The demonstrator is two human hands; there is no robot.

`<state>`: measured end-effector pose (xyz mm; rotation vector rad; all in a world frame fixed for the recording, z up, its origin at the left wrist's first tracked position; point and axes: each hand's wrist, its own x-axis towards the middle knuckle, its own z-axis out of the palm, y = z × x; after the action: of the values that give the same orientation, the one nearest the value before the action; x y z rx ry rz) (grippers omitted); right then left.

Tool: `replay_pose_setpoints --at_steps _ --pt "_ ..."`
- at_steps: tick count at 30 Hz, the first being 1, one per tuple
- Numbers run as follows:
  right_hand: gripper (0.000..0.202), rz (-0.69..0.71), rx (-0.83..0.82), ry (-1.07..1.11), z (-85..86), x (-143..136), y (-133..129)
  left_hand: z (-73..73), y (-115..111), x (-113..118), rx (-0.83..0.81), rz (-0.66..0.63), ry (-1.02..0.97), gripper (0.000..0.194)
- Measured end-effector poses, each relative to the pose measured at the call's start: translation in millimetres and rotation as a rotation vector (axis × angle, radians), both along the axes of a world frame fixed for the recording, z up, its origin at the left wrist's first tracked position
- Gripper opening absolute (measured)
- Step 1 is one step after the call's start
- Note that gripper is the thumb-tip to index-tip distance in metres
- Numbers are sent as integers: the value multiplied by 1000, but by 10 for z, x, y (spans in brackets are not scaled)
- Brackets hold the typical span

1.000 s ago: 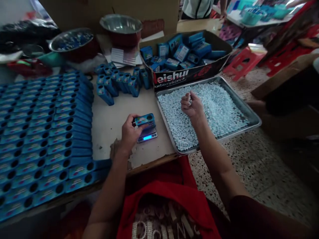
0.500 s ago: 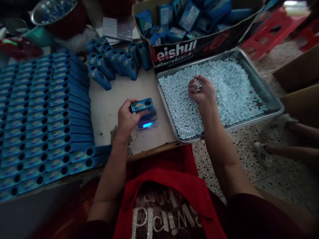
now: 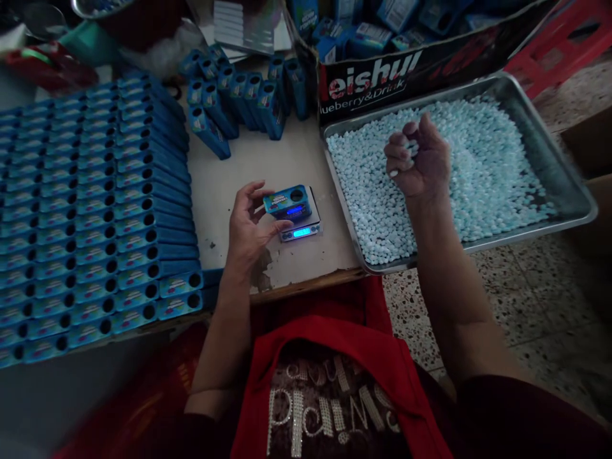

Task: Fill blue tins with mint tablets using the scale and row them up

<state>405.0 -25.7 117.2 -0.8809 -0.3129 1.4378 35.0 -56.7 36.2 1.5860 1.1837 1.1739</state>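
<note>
A blue box [image 3: 282,201] with a round hole in its top stands on a small digital scale [image 3: 313,217] with a lit blue display. My left hand [image 3: 247,223] is beside the box, fingers and thumb parted around its left end; the thumb tip lies close to its front edge, and I cannot tell if it touches. My right hand [image 3: 418,159] is held palm up, fingers curled over several small pale pellets [image 3: 411,148]. Below it, a metal tray [image 3: 567,213] holds a wide spread of the same white and light-blue pellets.
Stacked rows of blue boxes [image 3: 95,223] fill the left side of the table. More upright boxes [image 3: 239,95] stand behind the scale. A black carton [image 3: 368,83] with blue boxes in it sits behind the tray. A red stool [image 3: 568,48] is at the far right.
The box has come down onto the scale, and my left fingers have spread away from it. My right hand has risen from the pellets with some in it. The view has shifted.
</note>
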Motion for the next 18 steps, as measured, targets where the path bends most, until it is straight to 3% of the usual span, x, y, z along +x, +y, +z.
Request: replay_pose_setpoints --at_steps 7,12,16,18 --pt "44 -74 252 -434 -174 16 47 18 -105 -34 97 106 -8 81" --pt "40 6 82 -281 -296 233 116 98 -171 23 160 122 18 72" --pt "36 154 133 -51 -548 534 227 144 -225 23 171 130 36 78" --pt "37 179 150 -85 -650 620 261 155 -235 28 161 145 52 84"
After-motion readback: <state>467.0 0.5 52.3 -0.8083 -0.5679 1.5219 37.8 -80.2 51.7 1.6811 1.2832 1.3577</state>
